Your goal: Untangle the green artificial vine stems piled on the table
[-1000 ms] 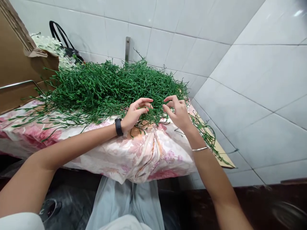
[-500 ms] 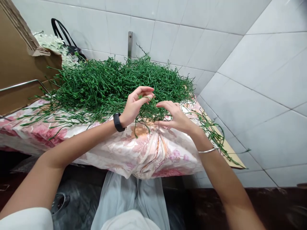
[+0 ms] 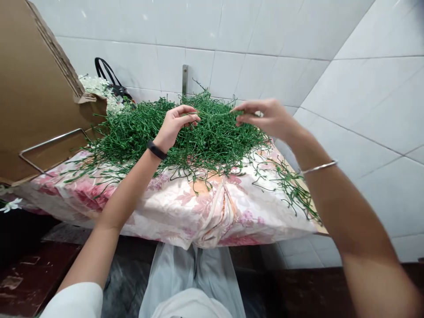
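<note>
A large heap of thin green plastic-looking stems (image 3: 142, 128) with small branched tips covers the back of the table. Above its middle, my left hand (image 3: 177, 123), wearing a black wristband, pinches a green stem (image 3: 217, 115) between thumb and fingers. My right hand (image 3: 265, 115), with a silver bangle on the wrist, has its fingers closed on the other end of that stem over the heap's right part. The stem stretches roughly level between my hands and is blurred, so its exact ends are hard to make out.
A floral cloth (image 3: 185, 207) covers the table. Several loose stems (image 3: 294, 190) lie at its right edge. On the left stands a cardboard box (image 3: 39, 97) with a metal wire handle; white artificial flowers (image 3: 96, 86) and a black bag (image 3: 121, 90) are behind it. Tiled walls (image 3: 251, 31) rise behind.
My hands, close together low at the heap's front edge before, have moved up and apart. The right hand has gone right, drawing a stem out between them. The view has shifted slightly.
</note>
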Tool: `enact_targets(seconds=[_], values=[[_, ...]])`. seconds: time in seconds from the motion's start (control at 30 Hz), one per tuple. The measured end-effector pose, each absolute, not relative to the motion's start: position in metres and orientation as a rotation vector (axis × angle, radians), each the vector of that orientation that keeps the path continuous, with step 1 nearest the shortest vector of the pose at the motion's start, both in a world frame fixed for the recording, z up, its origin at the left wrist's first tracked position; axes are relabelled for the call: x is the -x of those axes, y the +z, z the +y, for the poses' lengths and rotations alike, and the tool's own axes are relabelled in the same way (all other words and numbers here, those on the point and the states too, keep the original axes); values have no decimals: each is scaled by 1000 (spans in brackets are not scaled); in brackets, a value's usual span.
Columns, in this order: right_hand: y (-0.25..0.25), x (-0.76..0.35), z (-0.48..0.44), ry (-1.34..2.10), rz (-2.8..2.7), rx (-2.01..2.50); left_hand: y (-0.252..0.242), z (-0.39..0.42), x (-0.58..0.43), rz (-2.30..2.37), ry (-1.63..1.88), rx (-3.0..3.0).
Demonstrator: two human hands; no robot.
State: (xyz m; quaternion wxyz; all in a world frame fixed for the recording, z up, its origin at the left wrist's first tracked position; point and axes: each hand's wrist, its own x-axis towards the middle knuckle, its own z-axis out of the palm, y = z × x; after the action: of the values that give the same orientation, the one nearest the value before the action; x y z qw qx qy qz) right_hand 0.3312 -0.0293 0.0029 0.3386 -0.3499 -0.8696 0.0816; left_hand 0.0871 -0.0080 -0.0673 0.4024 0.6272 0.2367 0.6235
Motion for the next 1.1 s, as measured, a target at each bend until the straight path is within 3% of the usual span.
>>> enact_targets(seconds=[0.23,0.47,0.67,0.83,0.9,1.03,1.1], values=[[91,-319,-31,41,-2317,1063,-58,-13,-81,631,1516,-1795],[142,-313,-31,-136,-2319,1161,-26,-17,-69,662,1604,-1975],[151,-298,-22,-179,-2196,925,12,-36,-51,1205,1974,-2430],[120,-280,-18,-365,-2078,606,-9,-43,-39,1523,2458,-2632],[99,-276,-20,-422,-2136,595,-35,-39,-35,1514,2347,-2890],[59,-274,-21,-624,-2394,630,-88,-41,-34,1300,1354,-3444],[45,-276,-19,-687,-2505,642,-104,-50,-38,1209,1095,-3461]])
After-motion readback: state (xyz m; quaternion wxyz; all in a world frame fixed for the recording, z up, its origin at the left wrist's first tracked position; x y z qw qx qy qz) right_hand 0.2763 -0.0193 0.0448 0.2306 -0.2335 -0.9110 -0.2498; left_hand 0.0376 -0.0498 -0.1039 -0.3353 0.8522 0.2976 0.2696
